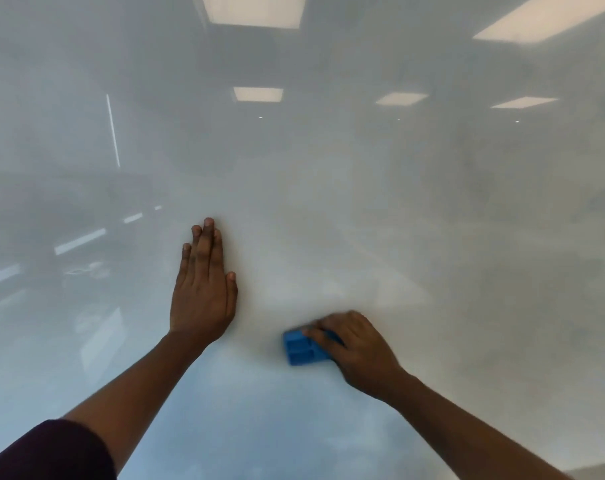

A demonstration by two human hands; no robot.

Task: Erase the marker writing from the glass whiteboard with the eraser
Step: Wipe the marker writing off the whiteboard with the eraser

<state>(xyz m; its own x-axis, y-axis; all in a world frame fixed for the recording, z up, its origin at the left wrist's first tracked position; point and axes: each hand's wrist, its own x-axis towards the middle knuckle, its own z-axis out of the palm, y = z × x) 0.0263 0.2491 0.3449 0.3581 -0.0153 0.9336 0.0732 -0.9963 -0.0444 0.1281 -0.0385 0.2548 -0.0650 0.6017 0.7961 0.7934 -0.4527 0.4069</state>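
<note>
low on the glass whiteboard (363,202), right hand (356,348) fingers grip the blue eraser (302,349) flat; left hand (202,292) rests open-palmed beside. eraser seems light, rigid; best held across its back.

Two bare hands show against one glass whiteboard (432,237) that fills the frame: one left hand (204,289) at centre, laid flat with five fingers visible, and one right hand (353,344) at lower centre-right. One blue eraser (302,348) sits in the right hand's grip. One dark sleeve (48,452) appears at the lower left corner. Five rectangular ceiling-light reflections cross the upper half, two large (254,10) along the top edge and three smaller (258,94) below them. No marker writing can be made out on the blurred glass.
</note>
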